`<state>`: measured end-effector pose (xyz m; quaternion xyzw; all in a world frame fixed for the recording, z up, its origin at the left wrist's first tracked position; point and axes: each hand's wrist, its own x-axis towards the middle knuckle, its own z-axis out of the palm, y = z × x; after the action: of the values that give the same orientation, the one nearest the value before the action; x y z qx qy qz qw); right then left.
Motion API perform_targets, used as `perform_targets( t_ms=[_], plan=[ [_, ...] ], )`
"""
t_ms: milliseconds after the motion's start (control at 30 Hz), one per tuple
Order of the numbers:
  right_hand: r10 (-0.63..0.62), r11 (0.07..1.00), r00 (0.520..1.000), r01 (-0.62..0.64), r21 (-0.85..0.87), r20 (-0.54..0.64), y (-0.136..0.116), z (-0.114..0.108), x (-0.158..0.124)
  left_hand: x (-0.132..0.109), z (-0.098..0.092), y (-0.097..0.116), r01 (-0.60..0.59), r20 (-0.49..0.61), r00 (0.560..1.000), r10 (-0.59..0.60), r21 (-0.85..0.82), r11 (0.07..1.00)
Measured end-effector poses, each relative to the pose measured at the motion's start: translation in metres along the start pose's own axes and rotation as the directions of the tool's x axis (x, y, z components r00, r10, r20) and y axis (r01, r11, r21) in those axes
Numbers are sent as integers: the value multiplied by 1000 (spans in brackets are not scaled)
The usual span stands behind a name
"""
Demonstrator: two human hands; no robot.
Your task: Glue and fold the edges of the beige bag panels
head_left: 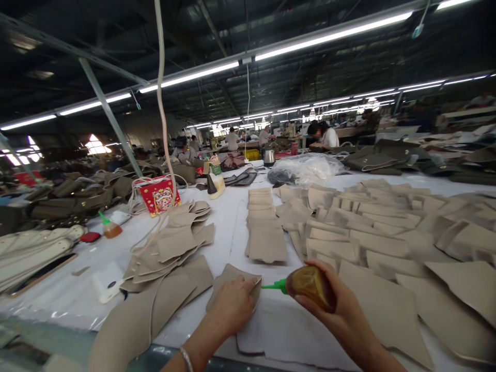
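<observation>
My right hand [341, 305] is wrapped round a squeeze bottle [312, 288] of amber-brown liquid, tipped sideways with its green nozzle [276, 285] pointing left. The nozzle's tip is at the right edge of a small beige leather-like piece [222, 279]. On top of that piece lies my left hand [234, 302], its bent fingers pressed together and holding it near the right edge; whether the thumb reaches under is hard to tell. Beneath, a white sheet [294, 330] covers the table front.
Stacked beige pieces [166, 248] lie left of my hands, overlapping rows [372, 222] at right, and a narrow row [265, 232] ahead. A second green-tipped bottle [111, 228], a red bag [158, 195] and clear plastic [306, 168] stand farther off. A pale cable [160, 77] hangs at left.
</observation>
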<state>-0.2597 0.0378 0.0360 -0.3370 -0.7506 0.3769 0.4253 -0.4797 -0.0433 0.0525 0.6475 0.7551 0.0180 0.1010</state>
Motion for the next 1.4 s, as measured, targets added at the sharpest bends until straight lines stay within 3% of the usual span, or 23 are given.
perform_targets(
  t_ms=[267, 367, 633, 900, 1067, 1267, 1400],
  plan=[
    [-226, 951, 964, 249, -182, 140, 0, 18, 16, -3, -1, 0, 5, 28, 1000, -4, -21, 1000],
    [-254, 935, 955, 282, -215, 152, 0, 19, 16, -4, -1, 2, 19, 24, 1000, -18, -28, 999],
    [-124, 970, 988, 139, -197, 87, 8, 14, 20, -5, 12, -2, 16, -23, 1000, -18, -69, 997],
    [36, 992, 995, -25, -125, 93, 14, 14, 19, -8, 11, -1, 7, -2, 1000, -7, -85, 996],
    [76, 993, 996, -71, -98, 45, 15, 14, 18, -9, 13, -4, 4, 6, 1000, -3, -97, 995],
    [163, 983, 972, -174, 52, 171, 19, 15, 16, -10, 15, -6, -7, 11, 1000, 8, -119, 993],
    [164, 985, 983, -168, 38, 81, 23, 16, 17, -12, 14, -9, -13, 30, 999, 17, -132, 991]
  ],
)
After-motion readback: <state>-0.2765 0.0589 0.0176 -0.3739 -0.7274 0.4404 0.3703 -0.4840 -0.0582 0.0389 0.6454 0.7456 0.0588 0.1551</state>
